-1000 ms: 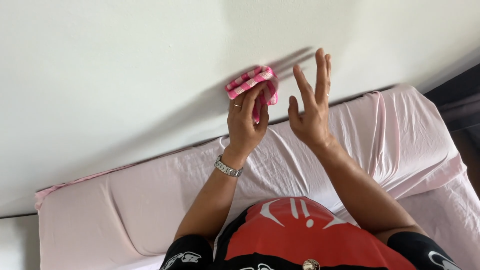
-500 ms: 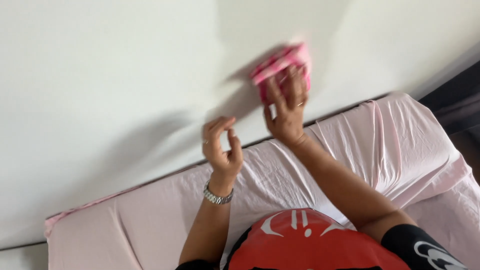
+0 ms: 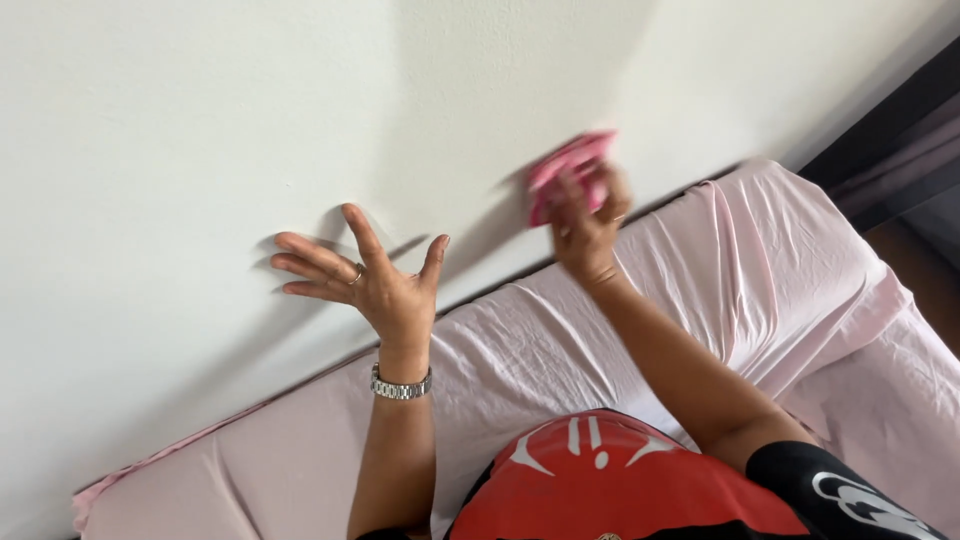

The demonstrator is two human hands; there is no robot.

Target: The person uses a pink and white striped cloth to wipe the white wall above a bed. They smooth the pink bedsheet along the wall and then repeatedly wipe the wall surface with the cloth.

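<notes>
Right hand [image 3: 588, 225] grips a blurred, crumpled pink cloth [image 3: 570, 165] at one o'clock; left hand [image 3: 375, 280] splays wide against the smooth white wall [image 3: 200, 120].

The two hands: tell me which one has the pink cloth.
The right hand, raised by the white wall, has its fingers closed on the pink cloth. The left hand, with a wristwatch below it, is spread open and holds nothing.

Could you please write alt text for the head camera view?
The right hand holds a blurred pink cloth up by a white wall, while the left hand, empty and open-fingered with a wristwatch, is raised above a pink-sheeted mattress.
</notes>
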